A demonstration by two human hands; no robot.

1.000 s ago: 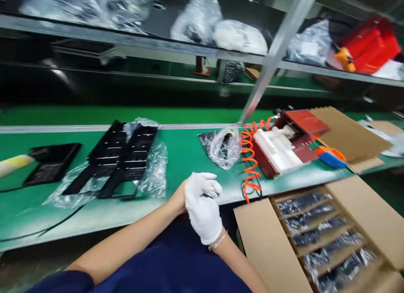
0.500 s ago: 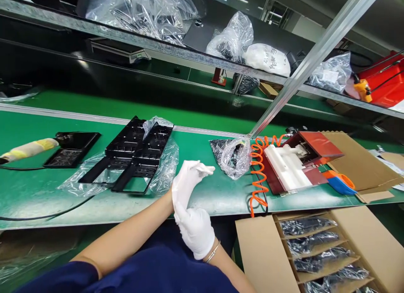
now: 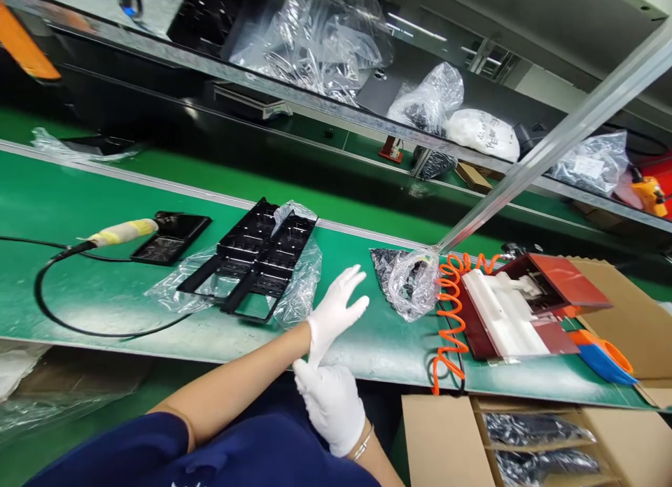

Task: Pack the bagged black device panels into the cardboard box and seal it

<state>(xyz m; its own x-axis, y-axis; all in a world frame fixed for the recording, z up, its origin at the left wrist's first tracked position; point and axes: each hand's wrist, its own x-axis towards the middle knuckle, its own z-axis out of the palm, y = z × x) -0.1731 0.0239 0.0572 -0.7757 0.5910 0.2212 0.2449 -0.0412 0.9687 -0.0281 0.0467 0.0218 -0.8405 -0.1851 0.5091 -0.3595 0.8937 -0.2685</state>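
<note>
At the far left, a black cable loops to a handheld tool with a cream-and-yellow wrapped grip, well to the left of the left hand. The grip lies against a flat black rectangular holder. Nearer, just left of the left hand, two black slotted frames lie side by side on crumpled clear plastic film.

The left hand is released and held over the near part of the green bench top, fingers and thumb spread, grasping nothing. It wears a white fabric glove, whose cuff sits at the wrist. The right hand, also in white, is below the left hand; its thumb and fingers are closed on that cuff. A silver bracelet circles the right wrist.

To the right of the left hand, apart from it, is a clear plastic bag with dark contents. An orange coiled hose stands next, then a dark-red machine with a white block. Right of the right hand and lower than the bench, a brown cardboard carton holds bagged black parts. Farthest right is a blue-and-orange rounded object.
</note>
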